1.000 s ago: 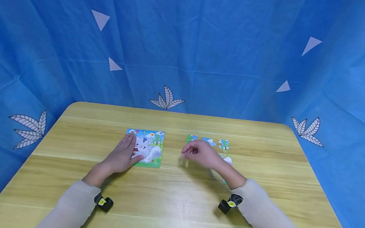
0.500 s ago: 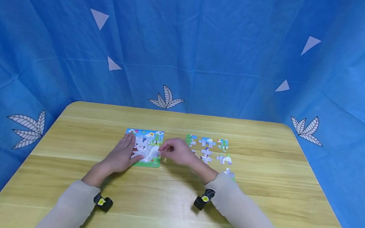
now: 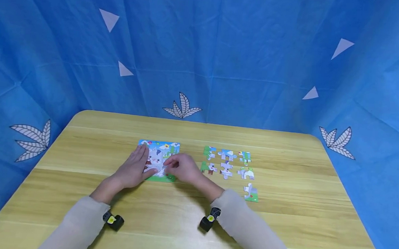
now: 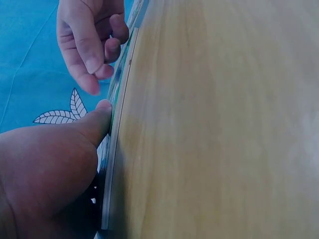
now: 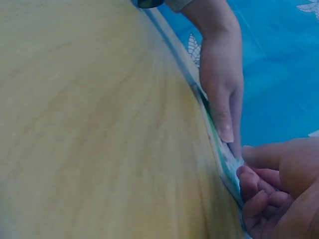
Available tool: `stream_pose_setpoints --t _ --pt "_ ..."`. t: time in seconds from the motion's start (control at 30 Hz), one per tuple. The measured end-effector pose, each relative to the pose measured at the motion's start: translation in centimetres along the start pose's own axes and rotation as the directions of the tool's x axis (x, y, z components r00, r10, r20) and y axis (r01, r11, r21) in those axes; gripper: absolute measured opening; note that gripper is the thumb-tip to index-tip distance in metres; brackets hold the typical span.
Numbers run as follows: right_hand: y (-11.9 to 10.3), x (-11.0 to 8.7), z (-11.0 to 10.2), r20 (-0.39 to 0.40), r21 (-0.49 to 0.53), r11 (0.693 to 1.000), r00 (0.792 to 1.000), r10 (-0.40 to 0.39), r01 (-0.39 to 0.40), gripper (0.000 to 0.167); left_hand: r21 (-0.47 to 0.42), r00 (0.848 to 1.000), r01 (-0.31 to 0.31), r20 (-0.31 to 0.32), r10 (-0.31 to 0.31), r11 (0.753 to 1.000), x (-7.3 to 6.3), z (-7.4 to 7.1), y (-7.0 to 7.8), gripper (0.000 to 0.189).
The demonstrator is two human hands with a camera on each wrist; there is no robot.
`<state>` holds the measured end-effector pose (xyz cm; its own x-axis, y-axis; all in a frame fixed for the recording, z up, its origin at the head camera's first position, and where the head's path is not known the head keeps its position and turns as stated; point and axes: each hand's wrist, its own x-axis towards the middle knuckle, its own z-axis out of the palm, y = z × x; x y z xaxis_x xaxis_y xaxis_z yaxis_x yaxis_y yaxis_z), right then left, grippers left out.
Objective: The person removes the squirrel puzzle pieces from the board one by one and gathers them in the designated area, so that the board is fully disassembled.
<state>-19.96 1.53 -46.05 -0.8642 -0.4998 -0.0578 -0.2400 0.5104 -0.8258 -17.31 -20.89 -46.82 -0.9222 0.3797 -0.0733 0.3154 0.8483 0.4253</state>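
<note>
My left hand [image 3: 134,170] lies flat on the left part of a square puzzle board [image 3: 161,179] showing a white squirrel. In the left wrist view its thumb [image 4: 99,119] rests along the board's edge. My right hand [image 3: 185,169] is over the board's right part, fingertips close above the squirrel's tail. Its thumb and index finger point down side by side, the other fingers loosely curled; nothing shows between them in the left wrist view. In the right wrist view, the right fingers [image 5: 249,184] stand near the board, close to the left hand [image 5: 224,94].
Several loose puzzle pieces lie in rows right of the board, among them a squirrel-face piece [image 3: 225,171] and a green-edged corner piece [image 3: 251,193]. They lie on a wooden table [image 3: 167,220]. Behind hangs a blue cloth [image 3: 244,51] with leaf prints.
My right hand has moved left from the loose pieces to over the puzzle board, bringing those pieces into full view. My left hand has stayed in place.
</note>
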Motion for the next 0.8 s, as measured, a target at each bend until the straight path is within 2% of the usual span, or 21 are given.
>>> stream_pose_setpoints --t 0.3,0.6,0.8 --pt "-0.4 0.0 0.9 -0.014 -0.075 0.996 0.999 0.051 -0.052 0.006 -0.008 1.0 0.003 -0.001 -0.003 1.0 -0.1 0.0 0.0 0.087" --pt "-0.5 -0.1 1.6 -0.054 -0.165 0.985 0.998 0.035 -0.043 0.004 0.012 1.0 -0.001 0.001 0.001 1.0 -0.1 -0.1 0.1 0.085" --pt "-0.6 0.1 1.7 -0.061 -0.192 0.981 0.998 0.027 -0.038 0.006 0.047 1.0 0.001 0.015 -0.002 0.999 0.0 0.0 -0.5 0.086"
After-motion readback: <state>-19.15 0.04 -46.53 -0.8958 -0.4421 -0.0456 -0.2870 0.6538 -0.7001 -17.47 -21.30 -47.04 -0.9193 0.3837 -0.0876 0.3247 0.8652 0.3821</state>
